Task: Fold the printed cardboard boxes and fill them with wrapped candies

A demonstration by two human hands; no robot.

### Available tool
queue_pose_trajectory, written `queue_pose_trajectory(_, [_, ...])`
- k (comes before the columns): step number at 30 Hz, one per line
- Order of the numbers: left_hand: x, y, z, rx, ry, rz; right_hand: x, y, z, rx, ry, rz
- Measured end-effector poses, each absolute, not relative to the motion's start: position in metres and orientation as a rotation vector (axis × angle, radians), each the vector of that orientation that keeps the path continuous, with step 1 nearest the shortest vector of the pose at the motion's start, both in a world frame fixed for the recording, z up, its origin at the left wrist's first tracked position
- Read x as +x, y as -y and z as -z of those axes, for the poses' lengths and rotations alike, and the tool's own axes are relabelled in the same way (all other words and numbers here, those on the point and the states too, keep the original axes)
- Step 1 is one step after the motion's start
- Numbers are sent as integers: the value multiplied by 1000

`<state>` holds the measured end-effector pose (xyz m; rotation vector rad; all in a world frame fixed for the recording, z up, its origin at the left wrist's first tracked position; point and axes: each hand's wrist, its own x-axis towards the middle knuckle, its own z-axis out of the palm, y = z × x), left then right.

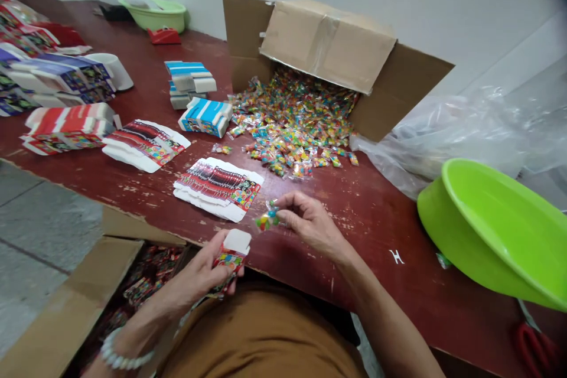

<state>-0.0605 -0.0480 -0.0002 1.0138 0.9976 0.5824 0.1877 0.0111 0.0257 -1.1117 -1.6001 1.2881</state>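
Observation:
My left hand (215, 269) is wrapped round a small red printed candy box (231, 258), whose white end flap stands up open. Between the thumb and fingers of my right hand (305, 218) hangs a clear packet of colourful candies (267, 220), just above the table and to the right of the box. Beyond my hands lies a fanned stack of flat red cartons (217, 186). Behind that stack, many more candy packets (301, 124) spill out of a tipped cardboard box (330, 41) onto the table.
Another flat carton stack (144, 144), red bundles (71, 127), blue bundles (206, 115) and purple bundles (66, 77) stand left. A green basin (496, 230) and red-handled scissors (535, 348) are right. Below the table's front edge, an open carton (57, 307) holds filled red boxes.

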Motion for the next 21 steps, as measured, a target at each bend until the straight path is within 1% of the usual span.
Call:
queue_pose_trajectory(2, [-46, 44, -6, 1076, -967, -560, 180, -2, -30, -1066, 1763, -1193])
queue_pose_trajectory(6, [-32, 42, -7, 1179, -1008, -540, 168, 7, -32, -1031, 2087, -864])
queue_pose_trajectory(10, [-29, 42, -2, 1151, -999, -654, 156, 15, -34, -931, 2270, -778])
queue_pose_trajectory(12, [-27, 41, -3, 1045, -974, -734, 154, 16, -34, -947, 2150, -872])
queue_pose_trajectory(16, [-24, 39, -15, 696, -914, -837, 158, 10, -30, -1050, 1537, -1215])
queue_pose_trajectory(18, [-22, 39, -20, 608, -893, -836, 159, 6, -24, -1071, 1327, -1455])
queue_pose_trajectory(21, [-16, 38, -21, 631, -898, -862, 153, 5, -11, -969, 1158, -1897])
